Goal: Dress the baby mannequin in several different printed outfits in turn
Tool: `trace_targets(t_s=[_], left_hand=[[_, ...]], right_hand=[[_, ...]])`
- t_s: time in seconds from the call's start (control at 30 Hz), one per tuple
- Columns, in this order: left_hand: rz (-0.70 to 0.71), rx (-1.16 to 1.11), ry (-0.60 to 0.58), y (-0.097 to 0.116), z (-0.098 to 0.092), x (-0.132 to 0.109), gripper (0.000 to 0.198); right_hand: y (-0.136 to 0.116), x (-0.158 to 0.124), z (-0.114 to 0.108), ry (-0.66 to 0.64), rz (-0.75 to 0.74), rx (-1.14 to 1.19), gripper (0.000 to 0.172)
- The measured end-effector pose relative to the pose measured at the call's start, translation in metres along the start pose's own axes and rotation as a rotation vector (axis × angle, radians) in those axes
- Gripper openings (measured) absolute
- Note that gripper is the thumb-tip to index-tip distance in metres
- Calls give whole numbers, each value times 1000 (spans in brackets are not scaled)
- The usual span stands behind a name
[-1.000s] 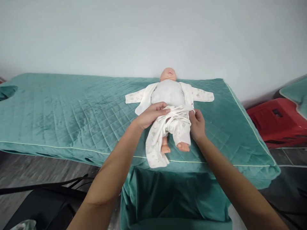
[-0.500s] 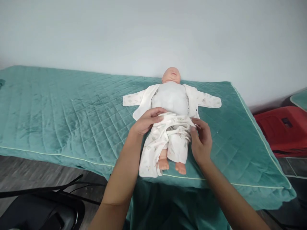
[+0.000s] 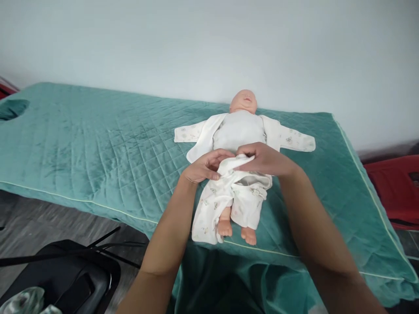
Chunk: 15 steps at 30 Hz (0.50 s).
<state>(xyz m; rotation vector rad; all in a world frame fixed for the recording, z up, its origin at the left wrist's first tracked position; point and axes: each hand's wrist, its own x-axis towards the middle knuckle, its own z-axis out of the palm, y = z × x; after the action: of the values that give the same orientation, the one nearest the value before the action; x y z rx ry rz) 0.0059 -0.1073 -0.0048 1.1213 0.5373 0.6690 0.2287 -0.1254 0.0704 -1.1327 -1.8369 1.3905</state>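
A baby doll lies on its back on a teal quilted table, head toward the wall. It wears a white printed top, open at the front, and white printed trousers; both bare feet stick out. My left hand and my right hand meet over the doll's belly. Both are closed on the trousers' waistband, pinching the cloth up.
A white wall rises behind the table. A red object sits on the floor at the right. A black chair or case with a crumpled cloth stands at the lower left. A face hole marks the table's far left end.
My right hand moved from the doll's right hip across to the middle of the belly, beside my left hand. The waistband is now bunched up between both hands.
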Motion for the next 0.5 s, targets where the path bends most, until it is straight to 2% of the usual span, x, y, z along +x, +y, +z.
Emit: trace_targets(t_s=[0.07,0.13,0.27,0.37,0.5], left_hand=[[-14,10,3,1,2,1,87],[-14,31,-4,1,5,1,90],[10,40,46,-2,8,2,77],[-11,0,97,-9,9,2,60],[65,-127,213,-15,9,5,55]], right_hand=[[10,1,3,122,14,134,30],[19,0,8,190,58,320,30],[26,-1,20,142,94,594,31],[27,0,26,94,81,576,33],[25,4,29,47,-5,338,29]])
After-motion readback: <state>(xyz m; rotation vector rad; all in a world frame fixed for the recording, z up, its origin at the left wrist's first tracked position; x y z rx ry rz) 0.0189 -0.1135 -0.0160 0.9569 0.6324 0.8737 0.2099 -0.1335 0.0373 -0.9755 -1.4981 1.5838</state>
